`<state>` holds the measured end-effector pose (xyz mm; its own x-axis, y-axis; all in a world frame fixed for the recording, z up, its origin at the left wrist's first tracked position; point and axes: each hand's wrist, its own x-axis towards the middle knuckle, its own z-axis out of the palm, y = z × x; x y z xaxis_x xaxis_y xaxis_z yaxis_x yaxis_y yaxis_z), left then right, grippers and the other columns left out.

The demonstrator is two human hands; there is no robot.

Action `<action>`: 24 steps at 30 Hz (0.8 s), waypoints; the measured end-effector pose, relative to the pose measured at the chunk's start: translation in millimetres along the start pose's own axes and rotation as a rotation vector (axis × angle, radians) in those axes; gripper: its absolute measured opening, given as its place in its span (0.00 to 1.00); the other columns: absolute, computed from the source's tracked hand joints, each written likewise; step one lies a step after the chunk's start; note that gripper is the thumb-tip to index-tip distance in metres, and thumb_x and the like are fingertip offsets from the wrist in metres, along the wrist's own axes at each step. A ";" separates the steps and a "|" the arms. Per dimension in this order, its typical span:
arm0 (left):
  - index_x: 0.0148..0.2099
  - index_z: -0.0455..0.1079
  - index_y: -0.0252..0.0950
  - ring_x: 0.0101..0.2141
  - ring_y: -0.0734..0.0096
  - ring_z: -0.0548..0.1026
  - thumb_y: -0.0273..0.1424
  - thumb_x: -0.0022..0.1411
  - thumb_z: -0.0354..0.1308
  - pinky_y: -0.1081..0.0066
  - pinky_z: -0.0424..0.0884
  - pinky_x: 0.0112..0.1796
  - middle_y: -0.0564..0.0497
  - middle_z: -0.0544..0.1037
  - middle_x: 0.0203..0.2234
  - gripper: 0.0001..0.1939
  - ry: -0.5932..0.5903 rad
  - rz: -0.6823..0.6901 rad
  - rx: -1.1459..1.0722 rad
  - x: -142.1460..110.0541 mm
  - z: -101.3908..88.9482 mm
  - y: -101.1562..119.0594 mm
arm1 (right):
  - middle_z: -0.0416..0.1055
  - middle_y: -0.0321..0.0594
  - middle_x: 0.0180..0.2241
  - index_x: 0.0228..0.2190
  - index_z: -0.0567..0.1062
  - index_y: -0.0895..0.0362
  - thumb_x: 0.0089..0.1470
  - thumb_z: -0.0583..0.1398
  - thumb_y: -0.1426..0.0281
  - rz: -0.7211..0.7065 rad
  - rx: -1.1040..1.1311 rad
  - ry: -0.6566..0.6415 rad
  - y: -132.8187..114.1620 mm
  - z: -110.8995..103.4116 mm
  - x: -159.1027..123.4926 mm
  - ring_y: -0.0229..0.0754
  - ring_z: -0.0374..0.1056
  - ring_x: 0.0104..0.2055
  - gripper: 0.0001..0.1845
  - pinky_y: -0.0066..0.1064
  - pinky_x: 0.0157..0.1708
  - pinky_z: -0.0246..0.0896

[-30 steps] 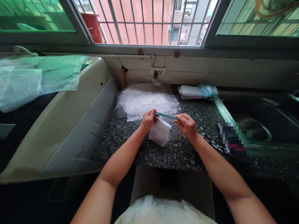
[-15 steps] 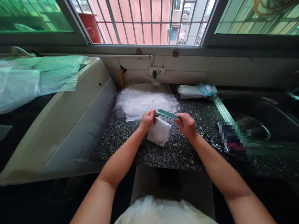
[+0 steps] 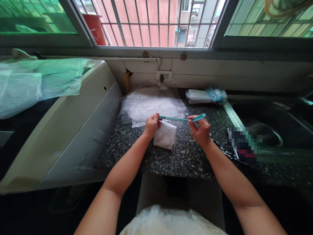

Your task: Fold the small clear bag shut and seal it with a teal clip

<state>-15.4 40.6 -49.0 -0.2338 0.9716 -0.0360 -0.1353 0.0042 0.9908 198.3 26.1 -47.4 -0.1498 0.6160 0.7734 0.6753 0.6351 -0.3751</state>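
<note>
My left hand [image 3: 152, 124] is closed in a pinch on the left end of a thin teal strip [image 3: 174, 118]. The strip looks doubled and runs across to my right hand [image 3: 201, 131], whose fingers pinch it near its right part. Its free end sticks out beyond those fingers, angled up to the right. Just below my left hand is a small clear plastic packet [image 3: 164, 136] with whitish contents; I cannot tell whether that hand also grips it. Behind the hands lies a spread of clear plastic bags [image 3: 151, 101].
A bundle of white packets with teal strips [image 3: 206, 96] lies by the wall. On the right are a sink [image 3: 259, 111] and a blurred dark item [image 3: 244, 148] at its edge. A pale appliance [image 3: 93, 120] borders the speckled counter [image 3: 186, 160] on the left.
My right hand has moved a little to the right and my left hand slightly left. The strip is now drawn out longer between them, with its end folded up past my right fingers.
</note>
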 end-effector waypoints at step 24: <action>0.20 0.65 0.33 0.09 0.81 0.57 0.41 0.57 0.55 0.78 0.51 0.13 0.58 0.61 0.06 0.20 0.047 -0.030 -0.133 6.7 -5.9 -0.8 | 0.70 0.32 0.24 0.28 0.72 0.54 0.44 0.64 0.60 0.484 0.585 -0.019 9.2 6.0 5.7 0.35 0.65 0.24 0.12 0.29 0.26 0.64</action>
<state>-22.6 45.7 -50.8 -0.2719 0.9594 -0.0750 -0.2687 -0.0009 0.9632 199.3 38.2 -49.5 0.0498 0.8933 0.4467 0.1761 0.4324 -0.8843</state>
